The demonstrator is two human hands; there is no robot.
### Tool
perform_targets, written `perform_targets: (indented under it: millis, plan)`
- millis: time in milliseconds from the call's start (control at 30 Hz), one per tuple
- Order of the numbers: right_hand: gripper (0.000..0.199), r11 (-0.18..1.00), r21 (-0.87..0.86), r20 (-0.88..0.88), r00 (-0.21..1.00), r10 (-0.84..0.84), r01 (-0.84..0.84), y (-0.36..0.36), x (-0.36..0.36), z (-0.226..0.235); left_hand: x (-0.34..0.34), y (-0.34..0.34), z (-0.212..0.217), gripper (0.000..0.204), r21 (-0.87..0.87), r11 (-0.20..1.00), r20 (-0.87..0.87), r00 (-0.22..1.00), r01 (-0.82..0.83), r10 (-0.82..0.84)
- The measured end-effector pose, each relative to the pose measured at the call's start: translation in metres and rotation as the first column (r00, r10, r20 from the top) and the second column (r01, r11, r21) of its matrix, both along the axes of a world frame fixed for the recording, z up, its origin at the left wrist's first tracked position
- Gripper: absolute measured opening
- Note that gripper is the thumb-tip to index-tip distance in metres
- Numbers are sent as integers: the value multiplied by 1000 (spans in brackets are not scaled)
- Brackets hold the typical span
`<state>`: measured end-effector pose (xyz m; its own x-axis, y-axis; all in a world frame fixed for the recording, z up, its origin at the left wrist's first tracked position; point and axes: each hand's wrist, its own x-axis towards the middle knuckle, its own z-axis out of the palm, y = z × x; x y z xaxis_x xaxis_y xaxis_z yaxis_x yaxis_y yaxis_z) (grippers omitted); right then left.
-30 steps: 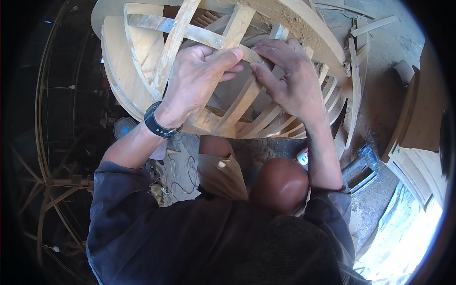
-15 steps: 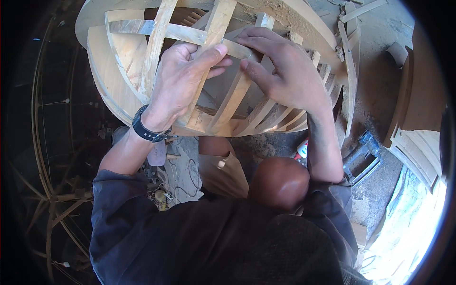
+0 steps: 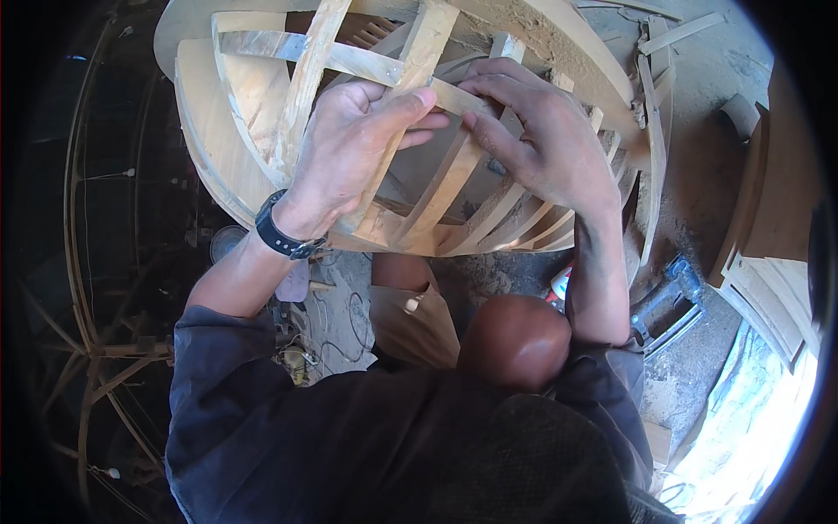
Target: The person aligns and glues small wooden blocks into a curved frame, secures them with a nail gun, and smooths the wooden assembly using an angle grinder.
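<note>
A rounded wooden frame (image 3: 587,52) with several slats lies in front of my knees. My left hand (image 3: 345,153), with a dark watch on its wrist, is closed around one upright slat (image 3: 425,48). Its thumb lies on the near face, and the fingertips come out on the far side. A short wooden block (image 3: 457,98) fits against that slat, in line with a pale cross strip (image 3: 362,64) to its left. My right hand (image 3: 554,144) pinches the block's right end between thumb and fingers, beside the neighbouring slat (image 3: 445,183).
Long wood offcuts (image 3: 650,157) lie right of the frame. A blue and grey tool (image 3: 670,297) rests on the dusty floor, near a white and red bottle (image 3: 561,283). Curved wooden panels (image 3: 764,201) stand far right. Cables (image 3: 336,336) lie left of my knees.
The whole scene sits slightly farther right and lower in the picture. Both hands keep the same grip on the slat and the block.
</note>
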<state>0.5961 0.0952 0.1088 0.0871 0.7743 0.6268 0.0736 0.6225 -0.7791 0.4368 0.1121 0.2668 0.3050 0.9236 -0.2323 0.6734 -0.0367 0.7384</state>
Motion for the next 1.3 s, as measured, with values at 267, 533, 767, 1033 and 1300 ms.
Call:
perform_targets:
  millis: [267,533,767,1033,1300]
  plan:
    - [28,990,64,-100,988,-116,123,3,-12,-3,-7,5,1,37,-18,1000,-14,1000,24,-24]
    - [28,993,44,-148,984,-101,109,3,-15,-4,-3,2,1,35,-34,999,67,998,-16,18]
    - [28,992,61,-163,981,-103,114,7,-16,-9,3,3,3,38,-65,998,15,1000,1,0]
    - [24,988,-45,-727,674,-135,150,-10,-27,-26,7,0,3,40,-31,999,-63,998,14,-16]
    - [30,710,44,-938,217,272,-702,-16,-31,-19,7,-1,3,38,-26,1000,-77,997,7,-9]
